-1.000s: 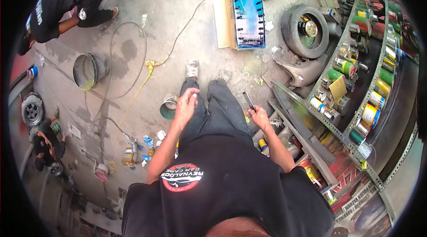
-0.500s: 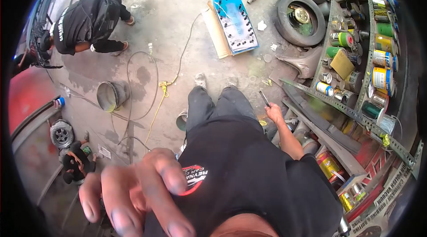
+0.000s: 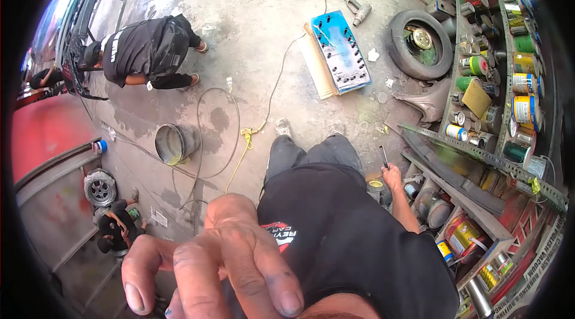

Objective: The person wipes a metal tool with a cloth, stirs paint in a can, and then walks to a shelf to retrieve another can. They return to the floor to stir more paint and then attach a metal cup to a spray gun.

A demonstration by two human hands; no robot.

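Note:
My left hand is raised close to the camera, its fingers apart and curled downward, with nothing visible in them. Stains mark some of its fingertips. Low at my right side, my right hand is closed around a thin dark stick-like tool, which points forward; its exact kind is too small to make out. An open can with a yellowish rim stands just left of that hand. On the floor ahead lies a blue-and-white box with several small black pieces on top.
Shelves of paint cans line the right side, beside a tire and a corded gun-shaped tool. A bucket and a yellow cord connector are on the floor. One person bends at left; another sits lower left.
The view has shifted, so the floor objects sit further right and lower. My left hand has turned and shows more of its back. My right hand still holds the thin tool.

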